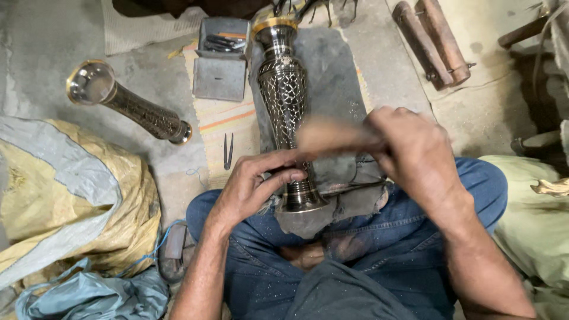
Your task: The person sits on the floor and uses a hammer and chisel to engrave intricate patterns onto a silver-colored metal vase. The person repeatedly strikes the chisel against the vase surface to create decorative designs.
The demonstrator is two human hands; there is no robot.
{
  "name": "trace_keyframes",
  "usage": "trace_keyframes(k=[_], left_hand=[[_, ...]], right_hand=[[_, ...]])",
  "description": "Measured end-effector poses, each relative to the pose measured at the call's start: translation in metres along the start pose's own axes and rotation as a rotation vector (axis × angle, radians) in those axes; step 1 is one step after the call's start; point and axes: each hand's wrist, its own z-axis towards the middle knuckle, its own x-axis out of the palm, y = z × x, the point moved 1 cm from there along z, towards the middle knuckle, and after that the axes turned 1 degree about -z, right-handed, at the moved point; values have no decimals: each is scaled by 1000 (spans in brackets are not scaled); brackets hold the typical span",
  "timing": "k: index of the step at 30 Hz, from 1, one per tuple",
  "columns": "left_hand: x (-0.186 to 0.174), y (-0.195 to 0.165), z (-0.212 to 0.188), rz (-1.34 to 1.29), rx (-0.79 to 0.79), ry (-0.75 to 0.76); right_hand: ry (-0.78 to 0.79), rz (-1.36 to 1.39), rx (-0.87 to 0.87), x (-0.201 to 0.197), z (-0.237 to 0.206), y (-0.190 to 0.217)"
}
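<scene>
A tall dark metal vase (pixel 284 95) with a cut lattice pattern and a brass rim lies lengthwise on a dark cloth (pixel 332 77) over my lap, its foot towards me. My left hand (pixel 256 181) is closed around the narrow neck just above the foot, with a small tool hidden in the fingers. My right hand (pixel 415 154) grips a wooden mallet (pixel 329 135), blurred by motion, just above the vase beside my left hand.
A second patterned vase (pixel 127 104) lies on the concrete floor at the left. A grey metal box (pixel 220 59) holds several small tools. Thin tweezers (pixel 228 151) lie on a striped mat. Sacks (pixel 71 195) lie left, wooden handles (pixel 432 41) upper right.
</scene>
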Motion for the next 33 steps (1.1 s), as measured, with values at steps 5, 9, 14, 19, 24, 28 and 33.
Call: trace_keyframes(k=[5, 9, 14, 19, 24, 28, 33], left_hand=[[4, 14, -18, -246, -105, -336], [5, 31, -29, -373, -299, -752], [6, 32, -37, -401, -351, -694], [9, 14, -19, -335, -326, -514], [15, -11, 7, -342, -267, -294], [9, -25, 24, -3, -154, -119], [5, -31, 34, 53, -256, -20]], right_hand=[[141, 184, 71, 12, -19, 24], [67, 208, -165, 37, -49, 63], [268, 296, 148, 63, -63, 53], [323, 450, 260, 61, -70, 33], [241, 588, 509, 48, -63, 3], [110, 511, 569, 40, -48, -11], [12, 409, 382, 30, -36, -14]])
